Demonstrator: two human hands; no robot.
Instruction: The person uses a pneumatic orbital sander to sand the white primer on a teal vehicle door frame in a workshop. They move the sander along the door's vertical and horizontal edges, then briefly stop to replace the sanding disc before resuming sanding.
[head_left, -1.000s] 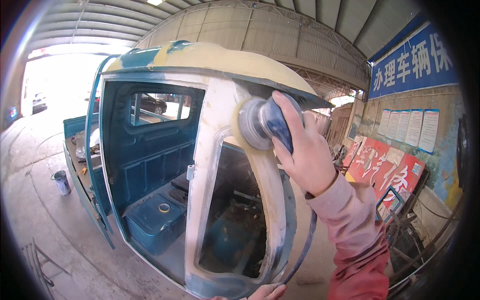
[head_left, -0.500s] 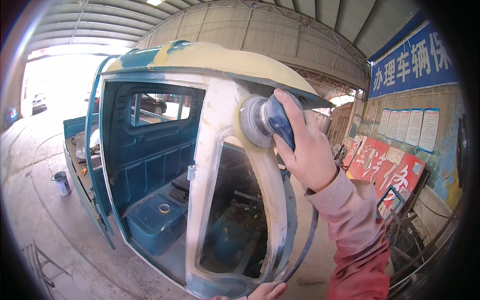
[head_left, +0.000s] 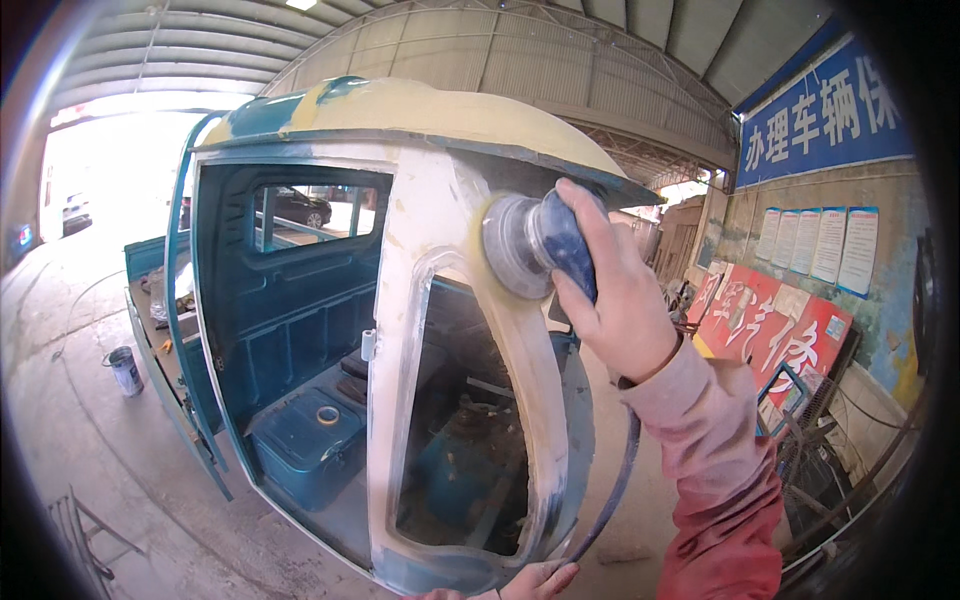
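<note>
My right hand (head_left: 625,300) is closed round the blue body of a round sander (head_left: 520,245). The sander's yellowish pad lies against the upper corner of a vehicle cab's front pillar (head_left: 455,205), where the surface is whitish and sanded. A dark hose (head_left: 622,480) hangs from the sander and curves down toward the lower edge. There, beside the cab's bottom front corner, my left hand (head_left: 538,580) shows only in part, its fingers curled together. The hose reaches close to these fingers; whether they grip it is hidden. The cab's roof (head_left: 430,108) has patches of cream filler over teal paint.
Left of the pillar is the open doorway, with a teal box seat (head_left: 305,440) and a tape roll (head_left: 327,415) on it. A paint bucket (head_left: 124,371) and a metal stand (head_left: 95,540) are on the floor. Red sign boards (head_left: 765,320) and scrap lean at the right wall.
The sander stays against the pillar in my right hand and has slipped slightly down along it. The view has shifted a little, so the cab sits slightly further left.
</note>
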